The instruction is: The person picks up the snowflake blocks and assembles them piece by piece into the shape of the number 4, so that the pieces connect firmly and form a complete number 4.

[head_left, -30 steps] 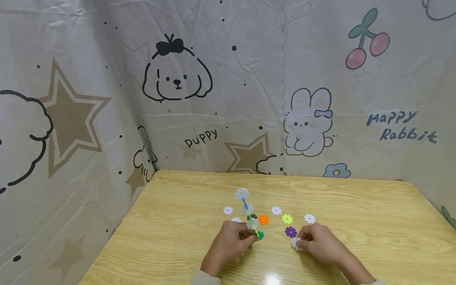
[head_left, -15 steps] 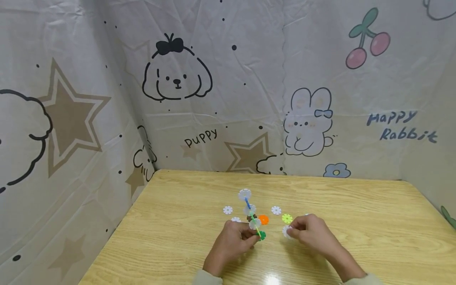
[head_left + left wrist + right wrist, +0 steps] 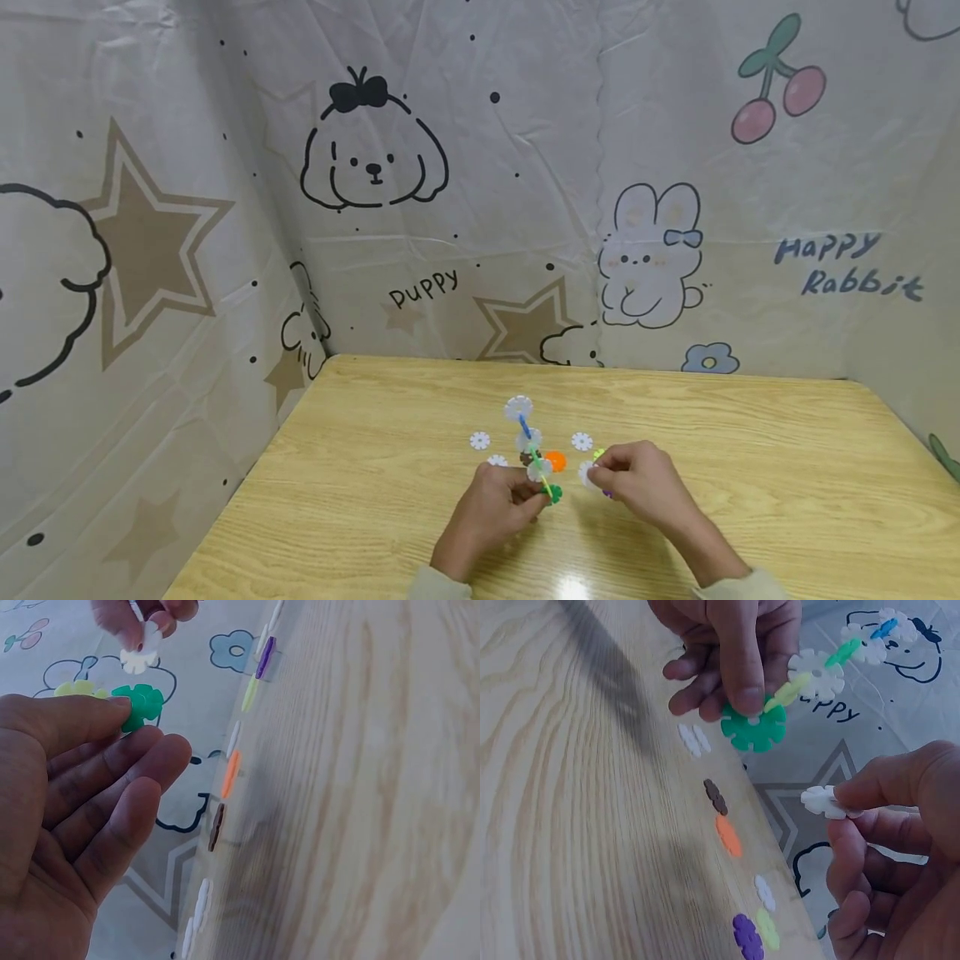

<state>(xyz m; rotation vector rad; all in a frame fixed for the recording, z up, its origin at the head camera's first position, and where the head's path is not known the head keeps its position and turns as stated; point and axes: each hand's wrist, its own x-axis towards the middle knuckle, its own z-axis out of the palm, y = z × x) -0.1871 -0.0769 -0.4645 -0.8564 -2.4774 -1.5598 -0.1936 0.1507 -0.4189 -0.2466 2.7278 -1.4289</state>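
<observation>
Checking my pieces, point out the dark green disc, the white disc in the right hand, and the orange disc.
Dark green disc [image 3: 755, 735]: right wrist view, face below its hole.
White disc [image 3: 821, 802]: right wrist view, uncovered part.
Orange disc [image 3: 555, 462]: head view, its middle.

Twelve o'clock points away from the person: there, hanging cloth [image 3: 465, 242] stands behind the tabletop [image 3: 375, 458]. At the left hand's [image 3: 491, 515] two o'clock is the near end of a disc chain [image 3: 530, 440], running towards eleven above the tabletop. An outer disc [image 3: 479, 441] and inner disc [image 3: 496, 461] lie past that hand, around twelve. Past the chain's near end lies a middle disc [image 3: 556, 461], with a neighbour disc [image 3: 715, 796] at its nine and a back disc [image 3: 582, 442] at its two. The right hand [image 3: 647, 487] sits at the left's three, its held disc [image 3: 585, 475] at its own nine, apart from the chain.
</observation>
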